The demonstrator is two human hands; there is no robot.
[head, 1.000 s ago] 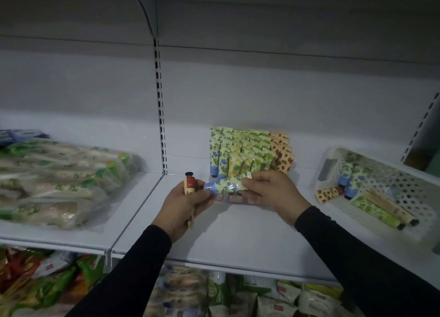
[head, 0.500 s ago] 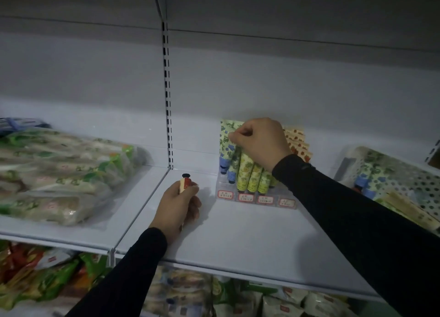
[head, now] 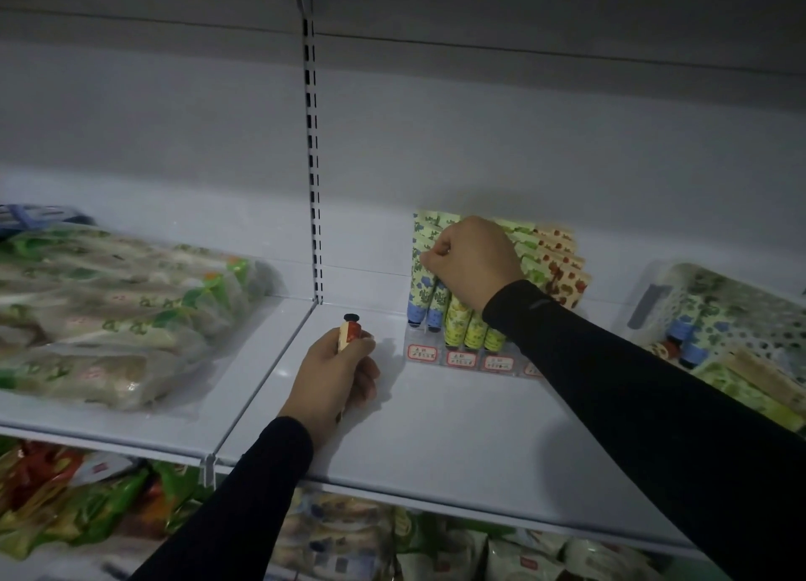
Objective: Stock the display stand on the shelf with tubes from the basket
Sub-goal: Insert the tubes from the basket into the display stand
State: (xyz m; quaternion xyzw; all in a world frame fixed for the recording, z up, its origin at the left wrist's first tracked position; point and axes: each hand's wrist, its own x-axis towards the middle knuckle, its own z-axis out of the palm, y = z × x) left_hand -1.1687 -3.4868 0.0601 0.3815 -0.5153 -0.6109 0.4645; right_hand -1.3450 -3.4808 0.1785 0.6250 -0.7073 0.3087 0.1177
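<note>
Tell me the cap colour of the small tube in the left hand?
Black, on the red-and-cream tube; head view.

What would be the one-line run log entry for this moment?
right hand: pinches blue-capped tube at display stand | left hand: holds red tube | basket: tubes remain
</note>
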